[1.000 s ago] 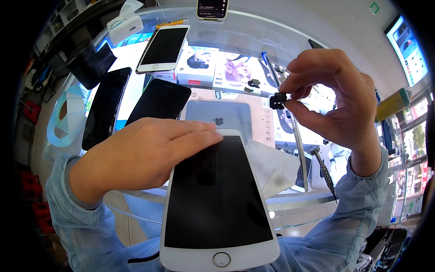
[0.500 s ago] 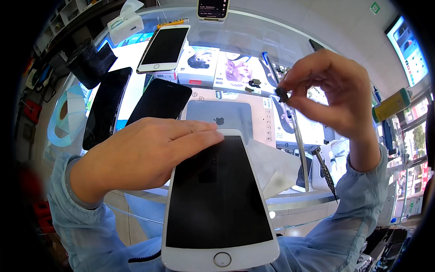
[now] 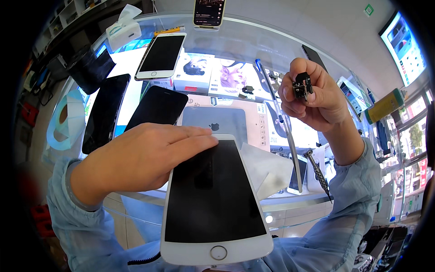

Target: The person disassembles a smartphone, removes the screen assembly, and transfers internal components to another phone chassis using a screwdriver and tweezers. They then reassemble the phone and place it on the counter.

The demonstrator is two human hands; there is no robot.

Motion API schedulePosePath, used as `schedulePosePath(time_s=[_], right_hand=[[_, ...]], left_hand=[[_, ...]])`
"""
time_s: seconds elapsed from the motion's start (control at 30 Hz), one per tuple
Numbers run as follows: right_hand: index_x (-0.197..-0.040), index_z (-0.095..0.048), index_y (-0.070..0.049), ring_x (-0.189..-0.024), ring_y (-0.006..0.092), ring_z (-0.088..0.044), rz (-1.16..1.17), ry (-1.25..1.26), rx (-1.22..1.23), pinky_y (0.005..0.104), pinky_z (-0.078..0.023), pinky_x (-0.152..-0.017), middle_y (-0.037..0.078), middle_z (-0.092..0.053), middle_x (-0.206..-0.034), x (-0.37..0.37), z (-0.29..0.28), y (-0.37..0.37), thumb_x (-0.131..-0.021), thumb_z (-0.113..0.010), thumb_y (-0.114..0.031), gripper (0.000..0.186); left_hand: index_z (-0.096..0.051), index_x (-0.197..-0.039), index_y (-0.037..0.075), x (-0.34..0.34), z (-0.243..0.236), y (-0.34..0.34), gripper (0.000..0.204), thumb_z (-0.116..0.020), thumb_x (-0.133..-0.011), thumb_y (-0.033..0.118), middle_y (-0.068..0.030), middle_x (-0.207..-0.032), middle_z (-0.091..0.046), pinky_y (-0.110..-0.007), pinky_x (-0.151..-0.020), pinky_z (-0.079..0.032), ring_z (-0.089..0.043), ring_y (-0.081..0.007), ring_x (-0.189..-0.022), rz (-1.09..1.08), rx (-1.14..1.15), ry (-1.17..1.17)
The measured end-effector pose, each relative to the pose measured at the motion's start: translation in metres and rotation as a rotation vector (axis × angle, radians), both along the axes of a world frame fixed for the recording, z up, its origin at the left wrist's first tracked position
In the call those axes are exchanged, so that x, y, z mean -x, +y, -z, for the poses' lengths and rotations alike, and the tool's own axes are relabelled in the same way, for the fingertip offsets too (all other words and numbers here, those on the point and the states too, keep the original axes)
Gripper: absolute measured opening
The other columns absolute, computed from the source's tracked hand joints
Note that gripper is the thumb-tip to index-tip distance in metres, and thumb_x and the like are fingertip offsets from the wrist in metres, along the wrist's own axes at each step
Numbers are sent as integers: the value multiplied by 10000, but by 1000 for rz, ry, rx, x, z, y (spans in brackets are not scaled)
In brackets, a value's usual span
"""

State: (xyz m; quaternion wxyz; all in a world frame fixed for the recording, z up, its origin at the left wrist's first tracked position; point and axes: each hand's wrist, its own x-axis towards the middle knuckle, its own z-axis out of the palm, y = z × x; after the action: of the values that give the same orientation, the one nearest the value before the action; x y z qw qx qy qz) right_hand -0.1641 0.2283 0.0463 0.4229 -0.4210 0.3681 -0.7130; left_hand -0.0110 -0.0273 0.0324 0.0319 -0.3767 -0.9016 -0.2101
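Observation:
Close in front of me, a large white smartphone (image 3: 215, 199) with a dark screen and a round home button tilts toward me. My left hand (image 3: 136, 158) holds its upper left edge, fingers stretched together along the top corner; the thumb is hidden. Raised over the right side of the counter, my right hand (image 3: 319, 97) pinches a small black electronic part (image 3: 302, 86) with metallic contacts between thumb and fingers. Its exact kind cannot be made out. A similar small black piece (image 3: 247, 90) lies on the counter beyond the phone.
On the glass counter lie two dark phone screens (image 3: 156, 109), a white phone (image 3: 161, 54), a box with a tablet picture (image 3: 217, 122), and white paper (image 3: 267, 167). A screwdriver (image 3: 318, 171) is near my right forearm. Tape rolls (image 3: 68, 120) stand left; a yellow-green bottle (image 3: 384, 106) is right.
My right hand has turned its wrist, bringing the small black part's contact side into view and slightly rightward. My left hand keeps its place on the phone. The whole view has shifted slightly.

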Motion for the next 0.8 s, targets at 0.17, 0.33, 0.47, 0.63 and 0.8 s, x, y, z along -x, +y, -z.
schedulePosePath(time_s=[0.17,0.33,0.47,0.63,0.8], right_hand=[[-1023,-564,34,-698,131,-639,-16,-19,13,223,-549,-649,216,-631,-935,0,1,1,-838,-627,-28,205],[-1025,-567,35,-690,126,-634,-4,0,2,219,-547,-637,197,-635,-931,3,1,2,-835,-632,-30,212],[-996,-592,33,-688,119,-630,126,202,-102,214,-540,-636,151,-645,-880,13,-6,6,-821,-653,-27,195],[-894,-664,23,-710,152,-652,780,1131,-613,245,-524,-695,99,-676,-830,48,-13,31,-774,-680,-10,126],[-826,-685,11,-673,185,-652,860,1378,-977,265,-514,-665,120,-675,-761,38,-11,26,-741,-656,-11,92]], left_hand=[[-526,-1186,-8,0,0,0,489,-652,-747,163,-203,-1176,-581,-376,-833,-514,-624,-340,-983,2,8,-6],[-524,-1190,-8,0,0,0,486,-647,-751,159,-205,-1178,-579,-376,-835,-514,-623,-340,-985,8,5,4],[-524,-1195,-2,0,0,0,482,-642,-752,146,-200,-1170,-584,-373,-822,-515,-629,-338,-963,-1,-3,15],[-534,-1202,39,2,-6,0,443,-615,-771,106,-189,-1092,-621,-357,-782,-520,-643,-336,-893,-48,-51,-81],[-555,-1097,26,1,11,4,370,-680,-748,34,-165,-783,-621,-338,-608,-491,-619,-314,-664,-143,-296,-120]])
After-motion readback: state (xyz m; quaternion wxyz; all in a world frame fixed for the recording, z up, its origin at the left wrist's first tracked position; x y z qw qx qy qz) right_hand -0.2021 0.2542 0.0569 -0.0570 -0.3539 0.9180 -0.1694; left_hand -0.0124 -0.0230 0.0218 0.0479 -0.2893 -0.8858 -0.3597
